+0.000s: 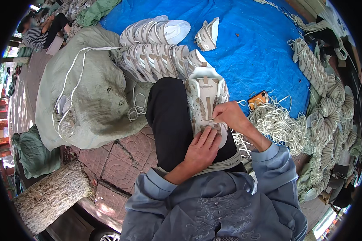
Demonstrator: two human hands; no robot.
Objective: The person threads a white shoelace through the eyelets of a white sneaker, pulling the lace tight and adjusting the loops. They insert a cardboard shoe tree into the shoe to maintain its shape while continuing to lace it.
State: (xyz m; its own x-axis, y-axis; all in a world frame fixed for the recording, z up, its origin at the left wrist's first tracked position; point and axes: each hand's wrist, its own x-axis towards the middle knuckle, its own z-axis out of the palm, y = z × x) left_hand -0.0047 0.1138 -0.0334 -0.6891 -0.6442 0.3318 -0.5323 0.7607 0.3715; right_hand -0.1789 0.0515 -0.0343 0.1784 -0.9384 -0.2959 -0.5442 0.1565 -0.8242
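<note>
1. Shoe (207, 94) is lying upper-side up on the black-trousered lap (167, 112), toe toward the body, just short of the blue tarp's (261, 52) near edge.
2. Step in hand: apparently fine work at the toe end of the lace opening.
3. Next move: probably calling for precise right fingertips while the left is steadying the toe.
4. Right hand (232, 116) is angling in from the right; thumb and forefinger are pinching together, contents unclear.
5. Left hand (202, 148) is bracing low; its fingers are lying nearly straight over the toe, cannot tell whether gripping.
</note>
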